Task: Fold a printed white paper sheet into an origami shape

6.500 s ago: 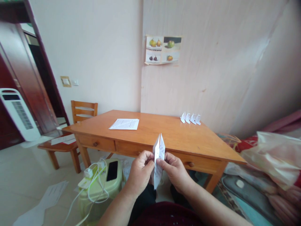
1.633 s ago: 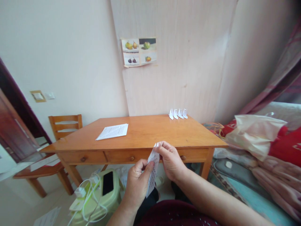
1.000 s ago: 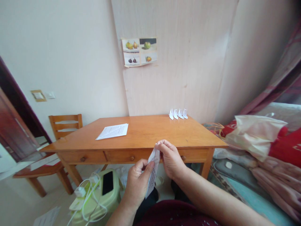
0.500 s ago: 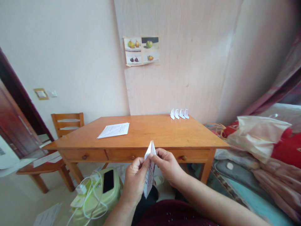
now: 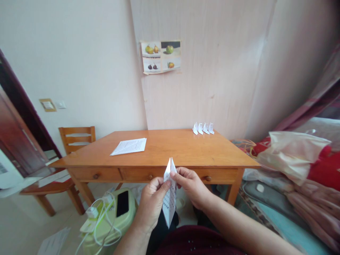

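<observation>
A folded sheet of printed paper (image 5: 169, 203), long and pointed at top and bottom, is held upright in front of the table's near edge. My left hand (image 5: 152, 200) pinches its left side, thumb on the face of the paper. On the right side, my right hand (image 5: 190, 186) grips the upper part between thumb and fingers. Two separate points stick up at the top with a narrow gap between them. Several small folded paper figures (image 5: 203, 128) stand in a row at the table's back right. A stack of printed sheets (image 5: 129, 146) lies on the table's left half.
The wooden table (image 5: 170, 148) has drawers along its front. Below left, a pale green box (image 5: 127, 226) bears a black phone (image 5: 122, 204) and white cables (image 5: 102, 219). A wooden chair (image 5: 77, 140) stands at left; bags and cloth (image 5: 292, 152) are piled at right.
The folded paper has opened slightly and turned to show more of its printed inner faces. Its top points have moved a little apart. Both hands stay nearly in place.
</observation>
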A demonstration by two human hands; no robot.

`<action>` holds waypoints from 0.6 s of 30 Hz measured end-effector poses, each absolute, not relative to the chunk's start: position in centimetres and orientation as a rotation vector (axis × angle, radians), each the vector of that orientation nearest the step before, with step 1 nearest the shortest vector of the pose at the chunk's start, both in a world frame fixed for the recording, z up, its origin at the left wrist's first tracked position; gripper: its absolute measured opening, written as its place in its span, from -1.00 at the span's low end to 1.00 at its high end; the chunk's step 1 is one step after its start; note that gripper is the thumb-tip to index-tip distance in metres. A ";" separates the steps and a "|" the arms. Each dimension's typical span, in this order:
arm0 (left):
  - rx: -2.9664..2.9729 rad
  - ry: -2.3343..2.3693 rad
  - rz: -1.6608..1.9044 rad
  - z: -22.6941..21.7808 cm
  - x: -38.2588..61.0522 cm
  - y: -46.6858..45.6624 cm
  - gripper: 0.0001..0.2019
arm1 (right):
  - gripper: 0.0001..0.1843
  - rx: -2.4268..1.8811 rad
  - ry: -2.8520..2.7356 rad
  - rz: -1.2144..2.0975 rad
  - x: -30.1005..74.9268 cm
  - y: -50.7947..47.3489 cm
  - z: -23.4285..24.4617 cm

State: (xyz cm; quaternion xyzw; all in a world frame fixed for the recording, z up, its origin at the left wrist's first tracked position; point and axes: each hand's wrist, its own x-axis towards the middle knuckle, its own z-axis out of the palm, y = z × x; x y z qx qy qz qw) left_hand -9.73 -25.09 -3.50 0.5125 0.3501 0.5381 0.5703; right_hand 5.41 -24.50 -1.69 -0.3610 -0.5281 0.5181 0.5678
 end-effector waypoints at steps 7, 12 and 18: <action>1.149 0.828 1.313 -3.5 -9.8 -25.0 -0.72 | -0.54 -0.964 -1.365 1.103 5.6 -24.3 -2.5; 1.092 0.776 1.279 -3.3 -9.8 -25.0 -0.75 | -0.52 -0.955 -1.402 1.085 5.8 -23.9 -2.9; 1.131 0.784 1.287 -3.2 -10.1 -25.1 -0.76 | -0.49 -0.892 -1.429 1.123 5.9 -23.9 -2.5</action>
